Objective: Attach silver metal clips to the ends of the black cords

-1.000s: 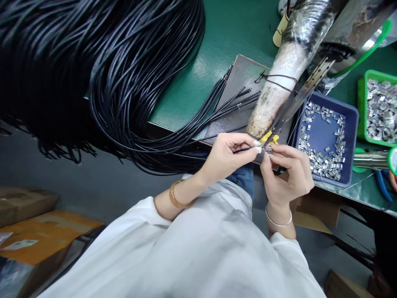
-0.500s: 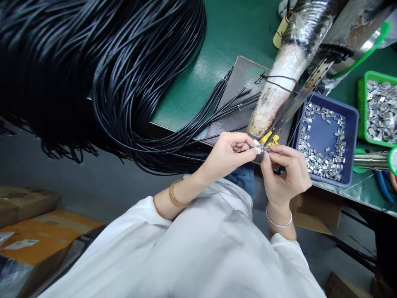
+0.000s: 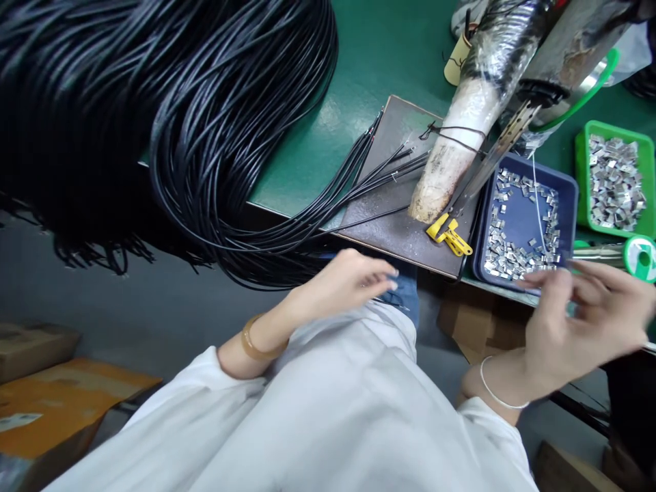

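My left hand (image 3: pixel 353 279) is in front of the bench edge, near the black cables (image 3: pixel 302 232). Its fingers are bent, with a small gap between thumb and forefinger and nothing visible in them. Over the near right corner of the blue tray (image 3: pixel 570 205), my right hand (image 3: pixel 589 321) is blurred, thumb and fingers apart, and I see nothing held. Small metal clips (image 3: pixel 505 253) lie in the tray. A thin wire (image 3: pixel 538 198) hangs across it. Yellow-tabbed metal parts (image 3: pixel 451 236) are at the lower end of the slanted metal fixture (image 3: pixel 495 157), above a dark board (image 3: pixel 382 232).
A large bundle of black cable (image 3: pixel 230 89) covers the left of the green bench (image 3: pixel 379 48). A white wrapped tube (image 3: pixel 451 143) slants over the board. At right are a green bin (image 3: pixel 581 178) of metal pieces and a green-ended spool (image 3: pixel 643 258). Cardboard boxes (image 3: pixel 66 403) are below left.
Both hands were together at the yellow parts, pinching a small metal piece. They have parted: the left drew back left and down, the right swung right to the tray. The yellow parts are now uncovered.
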`<state>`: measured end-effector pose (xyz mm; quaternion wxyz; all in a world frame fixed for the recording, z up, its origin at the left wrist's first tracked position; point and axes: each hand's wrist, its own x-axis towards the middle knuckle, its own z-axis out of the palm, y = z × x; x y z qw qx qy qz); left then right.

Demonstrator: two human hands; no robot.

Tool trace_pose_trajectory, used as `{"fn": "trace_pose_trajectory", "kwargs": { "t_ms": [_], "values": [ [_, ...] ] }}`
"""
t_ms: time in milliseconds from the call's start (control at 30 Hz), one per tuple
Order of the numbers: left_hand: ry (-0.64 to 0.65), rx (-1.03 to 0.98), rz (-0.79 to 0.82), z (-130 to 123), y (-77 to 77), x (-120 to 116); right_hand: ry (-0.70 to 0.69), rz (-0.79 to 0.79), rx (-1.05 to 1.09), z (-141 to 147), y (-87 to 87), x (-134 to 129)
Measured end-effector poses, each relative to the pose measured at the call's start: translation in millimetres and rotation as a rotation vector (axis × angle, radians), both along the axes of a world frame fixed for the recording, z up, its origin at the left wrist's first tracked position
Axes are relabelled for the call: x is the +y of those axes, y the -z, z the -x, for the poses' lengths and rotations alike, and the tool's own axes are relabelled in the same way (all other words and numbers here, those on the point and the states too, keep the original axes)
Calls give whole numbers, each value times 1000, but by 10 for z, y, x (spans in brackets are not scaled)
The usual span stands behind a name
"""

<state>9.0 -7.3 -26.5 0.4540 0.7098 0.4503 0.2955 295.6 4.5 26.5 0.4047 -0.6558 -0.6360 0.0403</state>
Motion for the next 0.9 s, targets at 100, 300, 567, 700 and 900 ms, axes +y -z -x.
{"fn": "trace_pose_trajectory", "kwargs": {
  "t_ms": [100, 300, 567, 700, 900],
  "values": [
    [-392, -44, -326, 59, -7, 150, 17, 120, -232, -193, 103, 294],
    [-375, 491, -555, -5, 23, 595, -110, 347, -457, -572, 211, 781],
    [356, -41, -83, -30, -330, 395, -54, 443, -591, -603, 220, 1020],
    [870, -470, 333, -187, -278, 207, -49, 201, -539, -706, 349, 910],
    [-89, -663, 508, -384, 83, 51, 59, -154, -186, -548, 275, 574]
  ]
}}
